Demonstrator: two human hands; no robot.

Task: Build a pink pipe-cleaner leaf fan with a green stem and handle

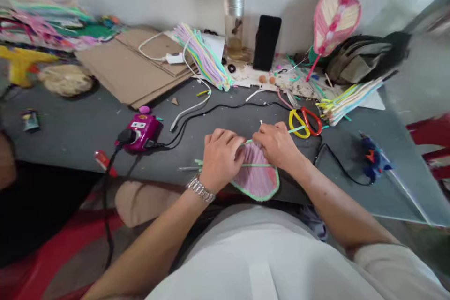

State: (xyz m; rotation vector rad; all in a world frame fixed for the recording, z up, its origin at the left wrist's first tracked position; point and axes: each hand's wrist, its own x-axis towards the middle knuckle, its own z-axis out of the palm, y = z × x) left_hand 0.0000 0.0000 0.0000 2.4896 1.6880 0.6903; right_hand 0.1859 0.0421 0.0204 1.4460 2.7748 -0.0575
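Observation:
A pink and lilac pipe-cleaner fan (256, 180) with a mint-green border lies at the table's front edge, a green strip running across its middle. My left hand (222, 157), wearing a metal watch, is closed over the fan's left side and hides its stem end. At the upper edge, my right hand (276, 143) pinches the green border, from which a loose green end sticks out toward the scissors (305, 123). These have one yellow and one red handle and lie just right of that hand. My fingers partly cover the gripped edge.
A magenta power adapter (143, 132) with black cables sits left. Behind are cardboard sheets (130, 68), pipe-cleaner bundles (206, 56), a bottle (234, 23), a phone (267, 42) and a finished-looking pink fan (335, 21). A blue glue gun (376, 157) lies right. Someone's knee (140, 201) shows left.

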